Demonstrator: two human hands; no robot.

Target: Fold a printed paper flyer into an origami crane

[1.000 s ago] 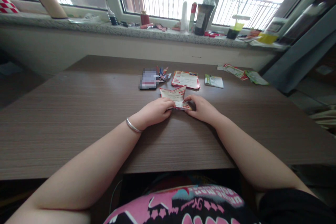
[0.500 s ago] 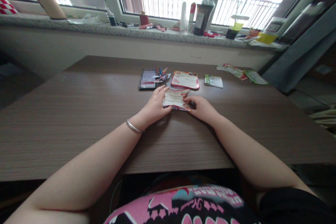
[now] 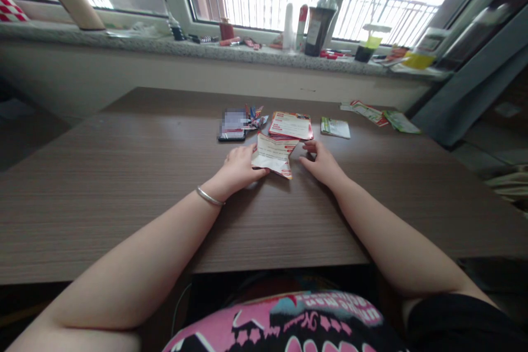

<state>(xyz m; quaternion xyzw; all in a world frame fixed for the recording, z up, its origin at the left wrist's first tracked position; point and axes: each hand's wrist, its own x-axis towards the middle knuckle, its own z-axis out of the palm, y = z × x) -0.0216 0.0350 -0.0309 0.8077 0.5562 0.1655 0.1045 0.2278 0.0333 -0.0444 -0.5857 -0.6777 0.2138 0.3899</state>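
On the table, toward its far edge, lies a phone, screen blurred, beside a folded paper figure. Nearer, the left hand grasps the left side of a creased sheet between thumb and fingers. Beyond the sheet lies a paper stack. The right hand, fingers loosely curled and released, rests just beside the sheet's right side. Loose papers lie by the table's far right corner.

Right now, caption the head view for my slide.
Left hand holds a creased paper; right hand sits open beside it.
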